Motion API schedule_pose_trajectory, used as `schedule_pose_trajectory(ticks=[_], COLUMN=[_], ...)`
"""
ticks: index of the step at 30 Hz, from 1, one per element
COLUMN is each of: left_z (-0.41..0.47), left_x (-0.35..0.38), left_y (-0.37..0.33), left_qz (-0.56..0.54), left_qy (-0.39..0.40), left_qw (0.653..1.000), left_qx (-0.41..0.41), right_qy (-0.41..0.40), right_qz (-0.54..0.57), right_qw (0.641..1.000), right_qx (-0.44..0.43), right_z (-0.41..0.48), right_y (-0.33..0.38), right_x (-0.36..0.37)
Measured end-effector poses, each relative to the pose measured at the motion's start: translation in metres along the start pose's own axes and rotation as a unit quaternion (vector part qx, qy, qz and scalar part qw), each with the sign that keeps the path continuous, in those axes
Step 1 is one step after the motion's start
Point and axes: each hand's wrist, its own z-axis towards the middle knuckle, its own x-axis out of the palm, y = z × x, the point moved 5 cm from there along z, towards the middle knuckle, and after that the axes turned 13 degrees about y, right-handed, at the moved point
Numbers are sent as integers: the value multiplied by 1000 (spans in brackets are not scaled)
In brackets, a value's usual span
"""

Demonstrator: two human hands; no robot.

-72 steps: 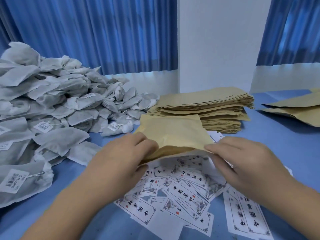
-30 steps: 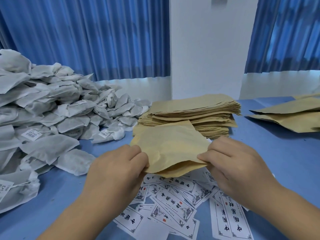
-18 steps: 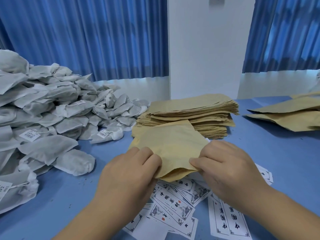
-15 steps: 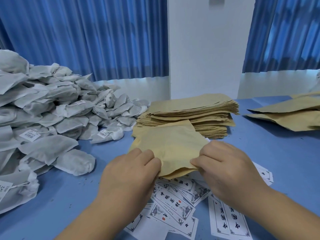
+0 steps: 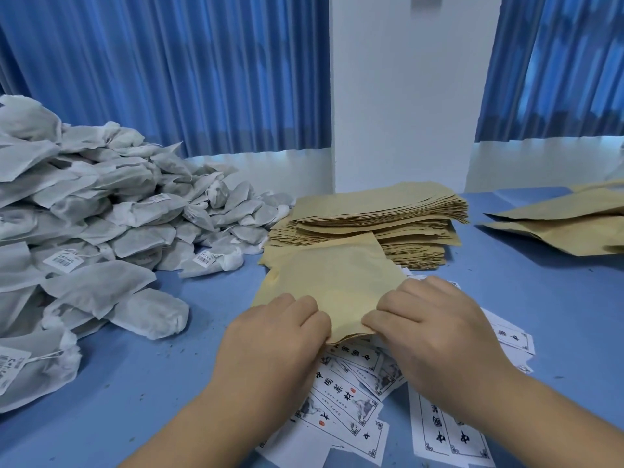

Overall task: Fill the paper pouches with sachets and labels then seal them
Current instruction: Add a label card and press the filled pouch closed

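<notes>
In the middle of the frame, the left hand and the right hand each pinch the near edge of one paper pouch, with their fingers curled on top. I think they hold it there to pull its mouth open. I cannot tell if anything is inside. The pouch sits partly over the labels at the bottom, so one is easy to grab. The sachets lie in a big heap at the left, close by. More pouches wait in a stack just behind, on the blue table.
</notes>
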Motion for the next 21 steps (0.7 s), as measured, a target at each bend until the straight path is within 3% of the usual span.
schedule_pose_trajectory(ticks=[8, 21], left_z=[-1, 1], left_x=[6, 5], left_y=[-2, -6], left_qz=[-2, -32], left_qy=[27, -15], left_qw=[1000, 999], left_qx=[13, 6], right_qy=[3, -1], right_qz=[-7, -11], right_qw=[1000, 1000], right_qx=[2, -19], right_z=[3, 7], right_y=[9, 18], right_x=[-1, 5])
